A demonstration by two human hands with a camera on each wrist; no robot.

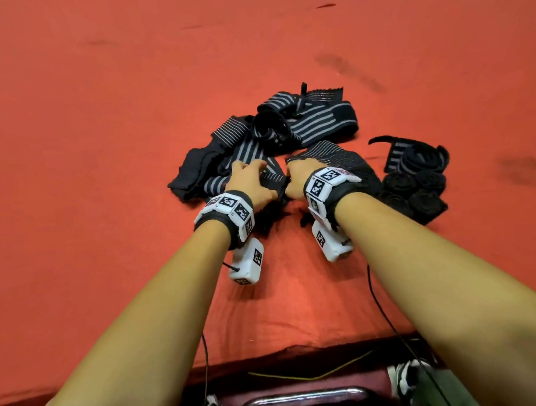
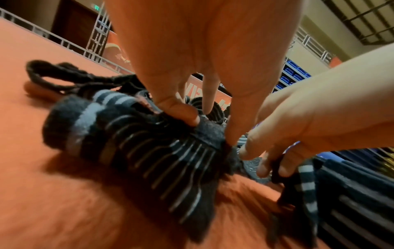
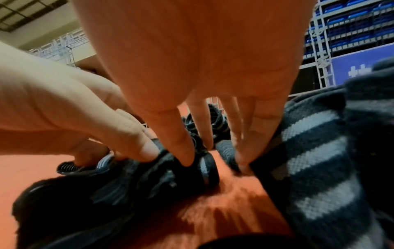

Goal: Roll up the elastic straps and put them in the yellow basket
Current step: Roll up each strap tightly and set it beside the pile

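Observation:
A pile of black elastic straps with grey stripes [image 1: 305, 121] lies unrolled on the red cloth [image 1: 98, 151]. Both hands meet at its near edge on one strap [image 1: 274, 180]. My left hand [image 1: 258, 175] pinches that strap's dark end [image 2: 210, 133] between thumb and fingers [image 2: 187, 116]. My right hand [image 1: 293, 169] pinches the strap [image 3: 149, 182] close beside it, thumb [image 3: 183, 151] on top. Part of the strap is hidden under the hands. No yellow basket shows in any view.
Several rolled black straps [image 1: 415, 189] sit in a cluster to the right of my right wrist. The red cloth's near edge [image 1: 271, 354] runs below my forearms, with a metal chair frame [image 1: 305, 398] and cables beneath. Bare cloth stretches left and far.

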